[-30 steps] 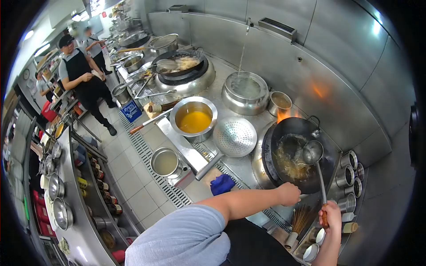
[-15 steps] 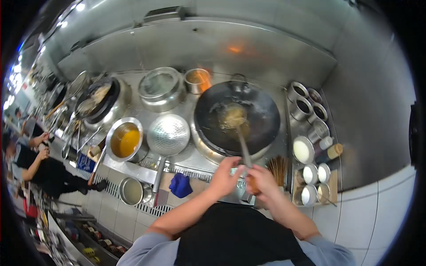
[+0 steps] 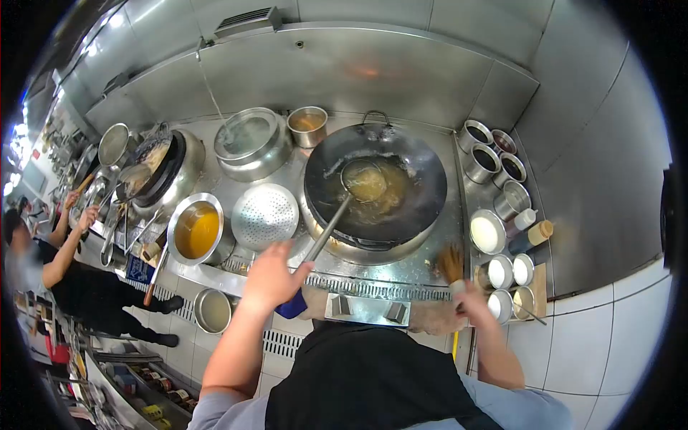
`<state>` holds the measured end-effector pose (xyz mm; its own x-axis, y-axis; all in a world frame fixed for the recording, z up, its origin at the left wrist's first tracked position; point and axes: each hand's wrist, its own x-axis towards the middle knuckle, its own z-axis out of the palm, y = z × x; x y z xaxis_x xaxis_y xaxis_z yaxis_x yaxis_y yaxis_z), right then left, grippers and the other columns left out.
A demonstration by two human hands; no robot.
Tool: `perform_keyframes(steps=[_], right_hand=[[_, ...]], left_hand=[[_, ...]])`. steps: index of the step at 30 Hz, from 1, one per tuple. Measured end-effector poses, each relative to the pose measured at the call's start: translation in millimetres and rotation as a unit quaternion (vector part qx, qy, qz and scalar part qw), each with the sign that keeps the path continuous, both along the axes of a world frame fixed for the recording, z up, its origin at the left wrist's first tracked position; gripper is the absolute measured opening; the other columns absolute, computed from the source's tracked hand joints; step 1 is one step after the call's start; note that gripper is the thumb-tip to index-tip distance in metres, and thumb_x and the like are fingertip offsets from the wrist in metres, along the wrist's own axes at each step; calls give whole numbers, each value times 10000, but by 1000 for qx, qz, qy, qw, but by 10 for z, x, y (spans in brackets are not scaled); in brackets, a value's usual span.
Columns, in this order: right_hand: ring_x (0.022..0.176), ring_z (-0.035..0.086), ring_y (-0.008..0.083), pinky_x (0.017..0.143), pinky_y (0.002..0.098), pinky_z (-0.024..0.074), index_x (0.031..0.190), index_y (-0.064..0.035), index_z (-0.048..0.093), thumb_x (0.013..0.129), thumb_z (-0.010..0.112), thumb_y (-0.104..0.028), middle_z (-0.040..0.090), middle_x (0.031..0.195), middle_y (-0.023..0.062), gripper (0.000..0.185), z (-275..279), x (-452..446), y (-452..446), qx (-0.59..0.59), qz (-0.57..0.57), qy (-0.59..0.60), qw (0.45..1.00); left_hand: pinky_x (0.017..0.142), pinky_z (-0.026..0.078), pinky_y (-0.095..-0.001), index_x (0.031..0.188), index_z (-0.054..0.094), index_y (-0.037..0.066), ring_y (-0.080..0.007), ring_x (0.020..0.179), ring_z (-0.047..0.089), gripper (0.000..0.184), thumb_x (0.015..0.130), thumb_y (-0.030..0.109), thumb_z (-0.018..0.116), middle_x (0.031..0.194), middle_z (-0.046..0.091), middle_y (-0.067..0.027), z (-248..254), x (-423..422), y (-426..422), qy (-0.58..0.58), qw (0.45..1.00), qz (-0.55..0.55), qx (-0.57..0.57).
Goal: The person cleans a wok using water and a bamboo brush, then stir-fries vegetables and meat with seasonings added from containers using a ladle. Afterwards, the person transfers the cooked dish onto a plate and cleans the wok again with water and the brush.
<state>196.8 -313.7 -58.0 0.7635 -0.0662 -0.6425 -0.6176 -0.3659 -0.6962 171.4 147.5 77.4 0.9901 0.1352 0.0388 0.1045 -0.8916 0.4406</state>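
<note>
"What do we have left of the wok [image 3: 426,186]?"
"We have the strainer [image 3: 265,215], then the pot [image 3: 224,236] — and the ladle [image 3: 336,217] reaches into the wok."
"And right?"
"The containers [image 3: 507,213]."

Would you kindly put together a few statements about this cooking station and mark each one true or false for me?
1. The right hand is holding the bristle brush. True.

2. The ladle has its bowl in the pot of yellow liquid. False: its bowl is in the wok.

3. The perforated skimmer lies between that pot and the wok. True.

4. The blue cloth lies on top of the skimmer. False: it shows beside the person's left wrist.

5. The ladle's handle slants from the wok toward the left hand. True.
</note>
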Motion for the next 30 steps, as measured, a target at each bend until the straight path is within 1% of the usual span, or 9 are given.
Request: perform_keyframes(steps=[5, 8, 11, 15, 20, 23, 27, 28, 30], right_hand=[[700, 639, 258, 566, 355, 534, 1490, -178, 230, 763, 526, -25, 611, 980, 126, 800, 1575, 231, -53, 224, 36, -138, 964], [743, 654, 255, 647, 372, 534, 1482, -239, 256, 797, 569, -75, 635, 977, 161, 771, 1781, 787, 315, -32, 228, -409, 883], [822, 665, 282, 718, 401, 525, 1456, -258, 317, 843, 588, -194, 655, 998, 168, 674, 1825, 1092, 1378, -374, 325, -446, 746], [822, 662, 285, 690, 414, 527, 1398, -268, 420, 899, 523, -328, 660, 905, 129, 513, 873, 2043, 1903, -467, 579, -292, 601], [895, 662, 272, 707, 416, 530, 1330, -254, 497, 969, 404, -242, 669, 945, 105, 373, 967, 2160, 2186, -501, 537, -442, 515], [890, 667, 295, 699, 426, 533, 1366, -275, 457, 951, 422, -225, 678, 978, 125, 419, 1081, 2413, 2067, -508, 596, -308, 540], [863, 670, 308, 726, 413, 534, 1389, -350, 426, 835, 589, -327, 679, 963, 101, 578, 925, 2096, 2249, -482, 505, -382, 606], [879, 668, 308, 756, 425, 525, 1381, -350, 436, 835, 569, -283, 676, 1007, 98, 566, 1019, 1955, 2151, -346, 570, -359, 653], [954, 645, 327, 791, 442, 515, 1400, -318, 415, 876, 562, -271, 659, 1070, 128, 546, 977, 2440, 1918, -440, 586, -289, 616]], left_hand=[[834, 489, -468, 1095, 585, -5, -400, 946, 618, 401, 847, 310, 572, 993, 651, -227, -49, 162, -72, 231, 969, -61, 63], [755, 494, -500, 1049, 576, 20, -398, 839, 634, 297, 836, 222, 527, 863, 656, -224, 75, 14, 92, 136, 985, -63, 88], [731, 497, -493, 1042, 567, 21, -397, 808, 635, 278, 847, 215, 525, 836, 654, -216, 205, 6, 236, 133, 981, -40, 133], [691, 515, -491, 973, 560, 2, -392, 776, 653, 218, 872, 173, 471, 817, 662, -212, 406, -16, 252, 132, 974, -102, 151], [679, 527, -467, 1000, 571, 0, -371, 768, 660, 234, 886, 183, 480, 811, 665, -195, 403, 5, 176, 132, 969, -94, 187], [653, 536, -444, 1044, 575, -9, -351, 749, 667, 247, 877, 146, 480, 822, 667, -183, 430, 15, 189, 118, 964, -102, 213], [624, 540, -419, 1088, 583, -3, -318, 735, 676, 274, 844, 79, 488, 833, 669, -161, 403, 6, 145, 82, 945, -118, 294], [619, 527, -405, 1150, 576, 18, -301, 700, 665, 316, 858, 129, 525, 794, 667, -146, 370, 0, 183, 75, 940, -126, 307], [617, 526, -405, 1138, 583, 14, -301, 699, 665, 309, 854, 120, 521, 793, 665, -148, 412, 11, 279, 76, 940, -126, 307]])
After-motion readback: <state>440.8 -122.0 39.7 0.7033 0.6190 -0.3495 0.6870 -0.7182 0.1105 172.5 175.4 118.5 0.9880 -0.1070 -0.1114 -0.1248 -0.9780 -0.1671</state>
